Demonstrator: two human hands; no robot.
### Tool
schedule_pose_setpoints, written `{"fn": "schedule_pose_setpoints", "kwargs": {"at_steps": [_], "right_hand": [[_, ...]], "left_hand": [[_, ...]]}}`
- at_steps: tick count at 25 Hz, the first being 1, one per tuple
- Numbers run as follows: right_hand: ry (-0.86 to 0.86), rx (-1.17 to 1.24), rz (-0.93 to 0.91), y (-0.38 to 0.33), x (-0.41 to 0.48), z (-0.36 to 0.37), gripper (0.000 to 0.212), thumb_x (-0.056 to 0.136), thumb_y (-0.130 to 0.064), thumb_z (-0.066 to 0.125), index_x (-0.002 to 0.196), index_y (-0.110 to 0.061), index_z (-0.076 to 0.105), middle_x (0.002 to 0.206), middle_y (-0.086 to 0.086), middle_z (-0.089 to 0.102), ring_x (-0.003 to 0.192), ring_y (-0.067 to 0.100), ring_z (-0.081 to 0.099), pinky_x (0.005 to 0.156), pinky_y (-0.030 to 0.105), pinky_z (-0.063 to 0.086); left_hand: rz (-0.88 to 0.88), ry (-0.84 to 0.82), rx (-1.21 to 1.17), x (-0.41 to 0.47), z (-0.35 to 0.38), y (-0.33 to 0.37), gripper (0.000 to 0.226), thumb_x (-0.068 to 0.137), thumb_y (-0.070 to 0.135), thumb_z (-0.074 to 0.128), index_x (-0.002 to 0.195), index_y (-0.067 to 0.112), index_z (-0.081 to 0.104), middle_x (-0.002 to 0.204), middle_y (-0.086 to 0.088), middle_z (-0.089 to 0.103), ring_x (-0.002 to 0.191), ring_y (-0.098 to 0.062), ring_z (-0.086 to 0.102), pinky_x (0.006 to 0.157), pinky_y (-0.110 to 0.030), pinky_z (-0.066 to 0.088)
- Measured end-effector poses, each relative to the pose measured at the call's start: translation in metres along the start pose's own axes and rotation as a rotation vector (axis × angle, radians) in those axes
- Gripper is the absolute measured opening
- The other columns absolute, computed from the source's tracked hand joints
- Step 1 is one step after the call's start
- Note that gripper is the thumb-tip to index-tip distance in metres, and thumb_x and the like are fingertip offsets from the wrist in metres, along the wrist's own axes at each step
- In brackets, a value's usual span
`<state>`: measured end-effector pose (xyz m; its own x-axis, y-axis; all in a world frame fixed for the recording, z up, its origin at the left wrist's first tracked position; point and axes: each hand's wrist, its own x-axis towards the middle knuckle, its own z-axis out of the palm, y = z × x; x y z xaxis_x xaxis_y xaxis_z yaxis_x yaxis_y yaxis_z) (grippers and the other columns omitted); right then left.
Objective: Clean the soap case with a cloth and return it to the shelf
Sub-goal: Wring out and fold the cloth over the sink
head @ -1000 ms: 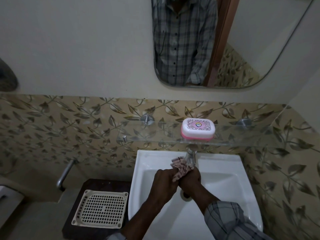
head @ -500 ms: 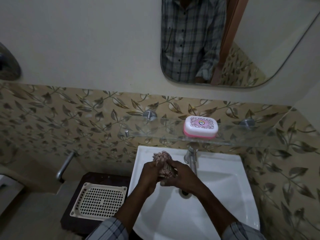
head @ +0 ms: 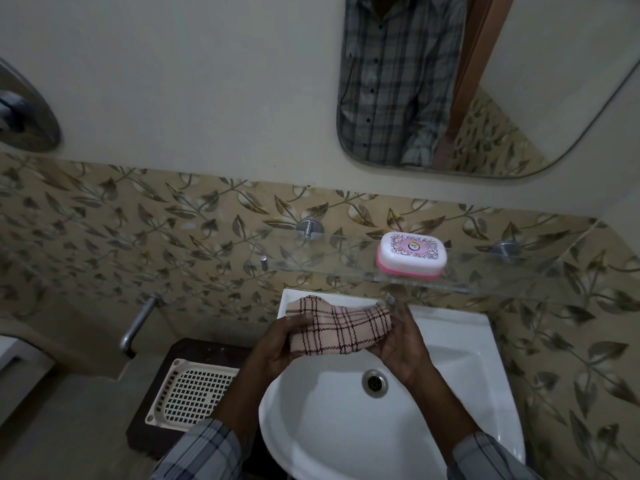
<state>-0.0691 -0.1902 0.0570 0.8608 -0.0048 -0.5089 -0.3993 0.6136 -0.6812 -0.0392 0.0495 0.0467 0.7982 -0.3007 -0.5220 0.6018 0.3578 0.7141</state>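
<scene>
Soap case [head: 411,256] sits closed on the glass shelf [head: 485,288], its pink base close to the front edge, with bare glass running off to its left. Below and apart from it, the left hand [head: 280,344] and right hand [head: 401,344] each grip one end of the checked cloth [head: 341,329], fingers curled round it, over the back rim of the white sink [head: 346,431]. The basin beneath them lies open around the drain [head: 374,382].
</scene>
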Motion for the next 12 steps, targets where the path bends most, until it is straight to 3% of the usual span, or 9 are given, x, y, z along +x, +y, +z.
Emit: {"fn": "schedule_pose_setpoints", "kwargs": {"at_steps": [2,5,9,12], "right_hand": [[0.029,-0.125,0.007,0.002,-0.001,0.001,0.043,0.085,-0.024,0.069,0.12,-0.001,0.065,0.113,0.022,0.071,0.099,0.034,0.068,0.088,0.049,0.054],[0.074,-0.204,-0.006,-0.001,-0.001,0.006,0.04,0.078,0.005,0.069,0.117,0.01,0.063,0.113,0.031,0.068,0.092,0.04,0.069,0.08,0.05,0.058],[0.164,-0.272,0.102,-0.006,-0.004,0.005,0.022,0.084,0.008,0.065,0.106,0.007,0.066,0.102,0.027,0.07,0.084,0.036,0.069,0.078,0.049,0.056],[0.171,-0.295,0.06,-0.001,-0.007,0.008,0.021,0.091,0.003,0.061,0.112,0.0,0.062,0.107,0.026,0.07,0.084,0.034,0.069,0.07,0.045,0.059]], "left_hand": [[0.039,-0.017,-0.011,-0.002,-0.006,0.002,0.033,0.09,0.011,0.062,0.12,-0.004,0.065,0.116,-0.027,0.069,0.104,-0.038,0.066,0.089,-0.051,0.056],[0.131,0.122,0.039,0.007,-0.01,0.004,0.034,0.086,-0.001,0.064,0.119,-0.008,0.061,0.109,-0.029,0.068,0.092,-0.037,0.068,0.078,-0.052,0.059],[0.108,0.268,0.165,0.013,-0.016,0.01,0.027,0.082,0.01,0.07,0.107,-0.002,0.067,0.094,-0.022,0.074,0.083,-0.036,0.069,0.081,-0.06,0.055],[0.225,0.366,0.324,0.009,-0.009,0.006,0.014,0.091,0.022,0.067,0.091,0.008,0.07,0.083,-0.012,0.078,0.073,-0.027,0.075,0.061,-0.048,0.062]]}}
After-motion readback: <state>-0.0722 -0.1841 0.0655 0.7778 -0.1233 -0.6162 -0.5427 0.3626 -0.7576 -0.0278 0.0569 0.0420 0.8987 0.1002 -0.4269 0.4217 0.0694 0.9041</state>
